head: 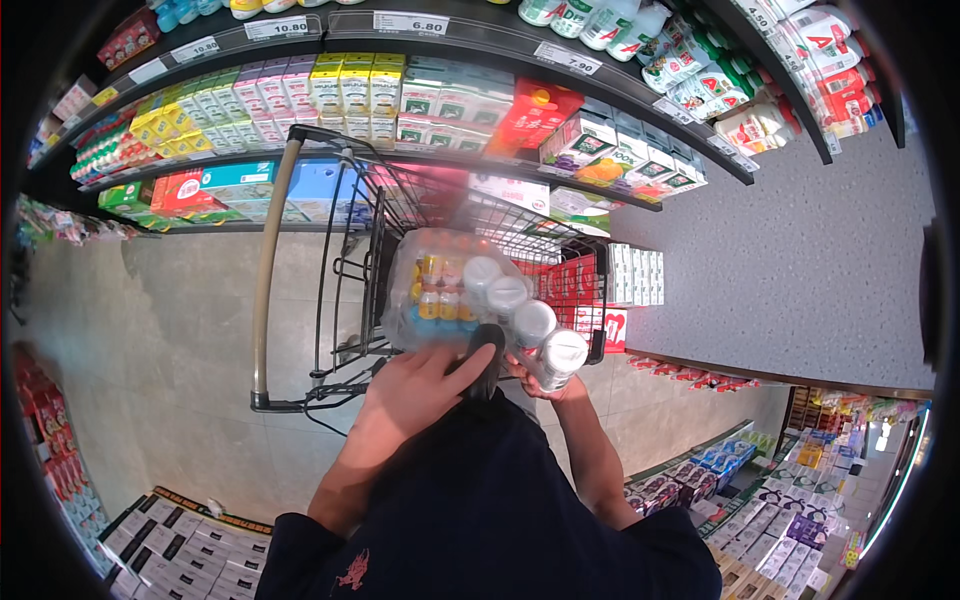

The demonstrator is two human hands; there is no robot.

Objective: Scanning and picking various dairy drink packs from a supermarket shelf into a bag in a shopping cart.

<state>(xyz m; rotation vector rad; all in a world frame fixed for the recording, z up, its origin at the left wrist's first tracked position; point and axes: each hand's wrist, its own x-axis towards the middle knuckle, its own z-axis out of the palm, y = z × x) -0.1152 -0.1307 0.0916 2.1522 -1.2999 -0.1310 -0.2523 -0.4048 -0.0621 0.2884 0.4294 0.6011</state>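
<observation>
My left hand (420, 382) is closed around a black handheld device (487, 356), whose exact kind I cannot tell. My right hand (551, 386) grips the near end of a row of several white-capped bottles (535, 322), which look wrapped together in clear film. The row slants up and left over the shopping cart (274, 247). Beside the bottles, a clear plastic wrapping (401, 270) holds several small yellow and blue bottles (448, 304). My left fingertips are at its near edge, and whether they touch it is unclear. The row covers part of the wrapped bottles.
Shelves with drink cartons (356, 90) and bottles (592, 30) run along the far side. Price tags (411, 23) line their edges. On the right stands a grey speckled counter (787, 262). Stacked boxes (187, 555) are behind me on the left, with more packs (690, 480) on the right.
</observation>
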